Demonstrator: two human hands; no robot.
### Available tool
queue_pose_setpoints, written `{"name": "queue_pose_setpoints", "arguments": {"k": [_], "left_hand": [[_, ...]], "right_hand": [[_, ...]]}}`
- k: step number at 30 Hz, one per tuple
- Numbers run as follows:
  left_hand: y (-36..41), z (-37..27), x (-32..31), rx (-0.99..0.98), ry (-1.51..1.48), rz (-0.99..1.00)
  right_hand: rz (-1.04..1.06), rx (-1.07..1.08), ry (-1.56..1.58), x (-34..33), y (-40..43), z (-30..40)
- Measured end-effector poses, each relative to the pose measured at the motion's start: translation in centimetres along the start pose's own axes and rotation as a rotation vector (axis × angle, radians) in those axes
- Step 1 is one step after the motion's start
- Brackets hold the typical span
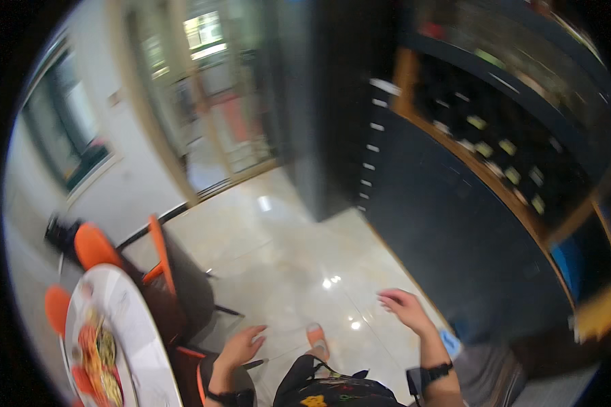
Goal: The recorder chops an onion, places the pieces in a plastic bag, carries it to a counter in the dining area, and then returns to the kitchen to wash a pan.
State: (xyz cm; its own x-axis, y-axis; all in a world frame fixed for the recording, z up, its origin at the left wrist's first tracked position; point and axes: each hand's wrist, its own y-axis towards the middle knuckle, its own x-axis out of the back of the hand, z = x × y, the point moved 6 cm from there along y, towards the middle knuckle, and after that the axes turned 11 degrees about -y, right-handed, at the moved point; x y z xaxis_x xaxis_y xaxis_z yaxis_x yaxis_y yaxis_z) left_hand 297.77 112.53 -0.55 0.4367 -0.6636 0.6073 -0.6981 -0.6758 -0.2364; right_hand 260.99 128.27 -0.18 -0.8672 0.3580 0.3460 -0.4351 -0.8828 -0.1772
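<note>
My left hand [241, 347] hangs with bent, parted fingers above the tiled floor [305, 274], close to a chair beside the table. Nothing is in it. My right hand [405, 308], also holding nothing, is raised over the floor near the dark cabinet; its thumb and fingers are apart. Black bands circle both wrists. Between the hands a foot in an orange slipper [315, 336] shows below dark patterned clothing [336, 390].
At left stand a white oval table [153, 356] bearing colourful items and orange-and-dark chairs [183, 274]. A glass sliding door [219, 117] is ahead. The dark cabinet [453, 219] with shelves runs along the right. Grey fabric [489, 371] lies at lower right.
</note>
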Motion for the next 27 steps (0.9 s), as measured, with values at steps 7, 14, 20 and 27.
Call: {"name": "queue_pose_setpoints", "arguments": {"k": [7,14,20,27], "left_hand": [[13.8,2.5,9.7,-0.058,-0.021,-0.139],[24.9,8.2,16.3,0.001,-0.046,-0.191],[29.4,13.6,23.5,0.248,-0.089,-0.415],[31.5,15.3,32.5,0.493,-0.092,-0.666]], "right_hand": [[-0.063,-0.209,-0.032,2.1,13.4,2.1],[0.039,-0.288,-0.046,0.1,29.9,4.6],[0.168,-0.209,-0.135,-6.9,55.5,7.7],[0.548,0.15,-0.194,-26.6,73.7,25.6]]}}
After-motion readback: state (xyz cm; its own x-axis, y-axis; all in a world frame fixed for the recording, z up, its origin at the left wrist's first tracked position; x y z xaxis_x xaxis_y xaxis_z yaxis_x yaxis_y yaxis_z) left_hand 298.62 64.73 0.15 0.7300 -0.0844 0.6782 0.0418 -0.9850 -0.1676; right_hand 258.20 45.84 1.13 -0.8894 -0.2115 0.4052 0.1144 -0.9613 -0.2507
